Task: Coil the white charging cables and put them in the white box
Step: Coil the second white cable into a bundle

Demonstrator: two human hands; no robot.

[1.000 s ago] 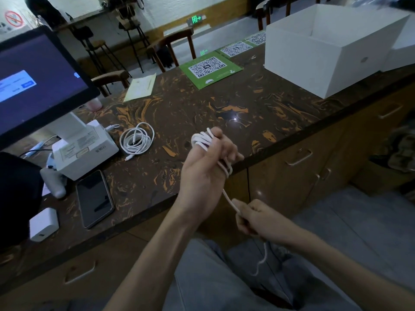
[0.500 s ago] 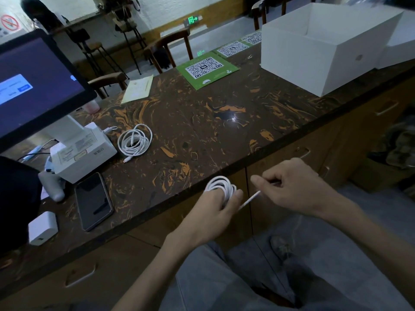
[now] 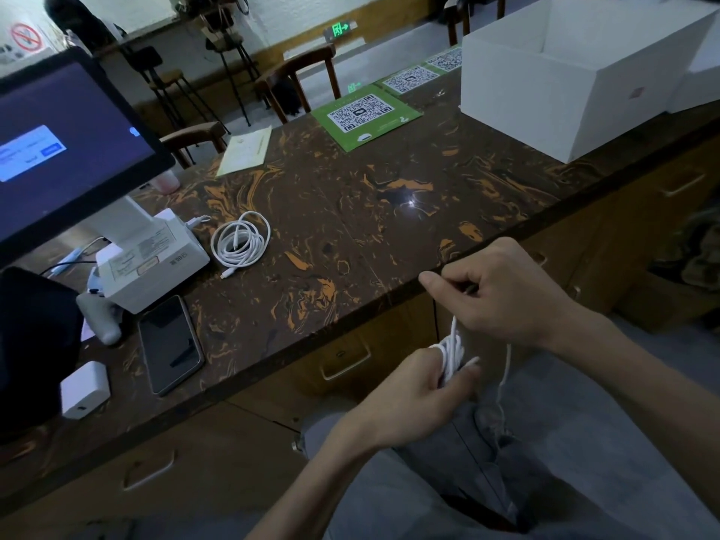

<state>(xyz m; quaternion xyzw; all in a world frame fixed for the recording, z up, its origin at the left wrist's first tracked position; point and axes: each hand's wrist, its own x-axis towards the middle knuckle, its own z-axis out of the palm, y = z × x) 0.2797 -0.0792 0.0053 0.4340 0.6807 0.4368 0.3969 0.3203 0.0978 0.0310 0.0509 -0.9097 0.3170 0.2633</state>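
White cable (image 3: 452, 354) is bunched in several loops around the fingers of the left hand (image 3: 420, 399), which is closed on the bundle below the front edge of the counter (image 3: 350, 212), over the person's lap. From the top of that bundle one strand rises to the right hand (image 3: 502, 294), whose thumb and forefinger are pinched together on it just above the left hand, level with the counter edge. A further thin length hangs down from under the right hand, to the right of the bundle, and trails out of clear sight against the trousers; its end cannot be made out. A second cable (image 3: 240, 240) lies already coiled on the dark marbled counter top, flat, with one plug end pointing out toward the near edge, just beside the white base of the point-of-sale terminal (image 3: 156, 259). The white box (image 3: 561, 99) stands open at the far right of the counter, well apart from both hands and from the coiled cable; its interior is not visible from this angle. A dark phone (image 3: 169, 344) lies face up near the counter edge, with a white charger block (image 3: 83, 389) to its left. A green QR-code placard (image 3: 366, 116) lies flat between the terminal and the box.
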